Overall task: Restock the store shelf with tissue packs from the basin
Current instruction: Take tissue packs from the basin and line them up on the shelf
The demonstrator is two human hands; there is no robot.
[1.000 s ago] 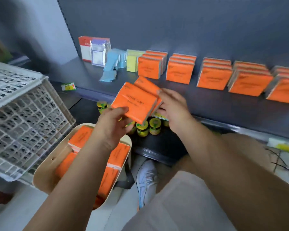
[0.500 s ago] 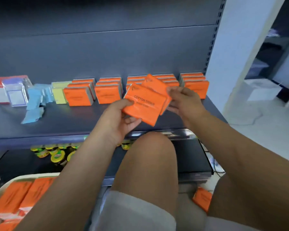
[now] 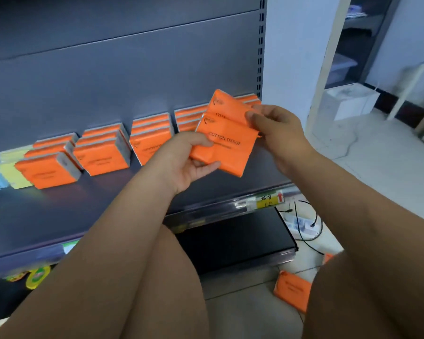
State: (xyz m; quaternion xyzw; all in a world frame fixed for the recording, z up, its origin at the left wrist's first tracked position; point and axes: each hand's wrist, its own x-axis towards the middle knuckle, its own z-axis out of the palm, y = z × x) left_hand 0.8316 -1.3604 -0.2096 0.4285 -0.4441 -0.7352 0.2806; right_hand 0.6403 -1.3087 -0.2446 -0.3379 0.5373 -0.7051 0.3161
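- Crouching close to the floor, with a fallen pack [image 3: 291, 291] lying at lower right, outside any container.
- Pinching the front tissue pack [image 3: 225, 148] in the left hand [image 3: 184, 162], thumb on top and fingers curled below.
- Gripping the rear tissue pack [image 3: 228, 106] at its right edge with the right hand [image 3: 277, 133].
- Having carried both packs up and to the right since a moment ago; no longer seeing the basin, formerly at lower left, so probably finishing the fetching and starting the placing.
- Holding them mid-frame over the shelf [image 3: 108, 204], not yet touching it.
- Farther back, keeping orange stacks [image 3: 101, 152] in one row on it, several packs each.
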